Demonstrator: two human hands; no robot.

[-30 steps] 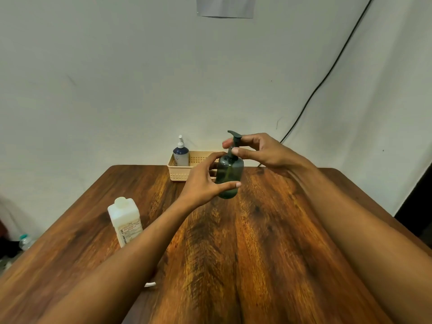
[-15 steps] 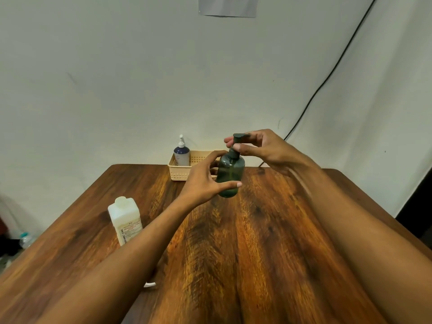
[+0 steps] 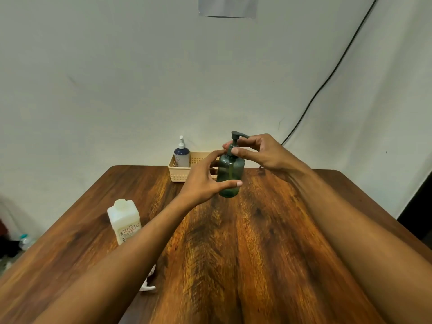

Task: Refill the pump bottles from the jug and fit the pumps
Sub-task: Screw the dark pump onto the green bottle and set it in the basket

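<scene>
1. Left grip (image 3: 203,181) curls round green bottle (image 3: 230,175), which is upright over the far middle of the worktop (image 3: 268,242).
2. Right grip (image 3: 265,152) pinches the pump (image 3: 234,139) at the bottle's neck.
3. White jug (image 3: 124,219) stands left, well apart.
4. Blue bottle (image 3: 181,155) stands upright in the basket (image 3: 178,174) at the far edge.

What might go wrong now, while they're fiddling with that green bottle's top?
The right hand pinches the pump at the neck of the green bottle, which the left hand grips with thumb and fingers: a hard twist might slip it loose or seat the pump crooked. The white jug stands close beside the left arm; a sideways sweep might topple it.
</scene>
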